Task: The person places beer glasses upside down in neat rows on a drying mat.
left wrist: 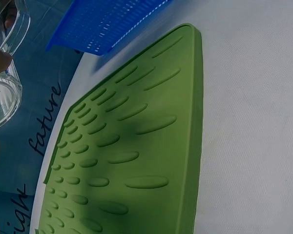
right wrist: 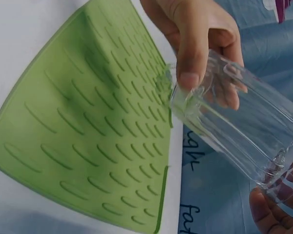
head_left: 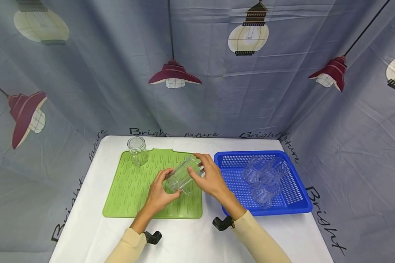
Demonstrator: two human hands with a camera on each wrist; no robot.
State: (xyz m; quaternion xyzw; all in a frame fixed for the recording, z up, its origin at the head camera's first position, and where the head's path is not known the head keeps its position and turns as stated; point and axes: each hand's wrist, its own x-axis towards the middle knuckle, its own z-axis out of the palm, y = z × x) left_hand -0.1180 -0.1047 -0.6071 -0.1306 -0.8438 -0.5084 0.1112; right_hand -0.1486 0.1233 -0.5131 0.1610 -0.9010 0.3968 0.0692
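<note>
A clear glass mug (head_left: 181,176) is held tilted above the right part of a green ribbed mat (head_left: 125,197). My left hand (head_left: 159,195) grips its lower-left end, thumb and fingers on opposite sides. At the upper-right end, my right hand (head_left: 210,178) holds the mug with thumb and fingers. In the right wrist view, the left hand (right wrist: 193,41) wraps one end of the mug (right wrist: 239,117), and right-hand fingertips (right wrist: 266,209) touch the other. Only part of the mug (left wrist: 5,100) shows at the left wrist view's edge.
Another clear glass (head_left: 138,151) stands at the mat's back left corner. To the right, a blue plastic basket (head_left: 228,190) contains several clear glass pieces (head_left: 263,179). White cloth (head_left: 85,215) covers the table, with a printed grey-blue curtain (head_left: 204,102) behind.
</note>
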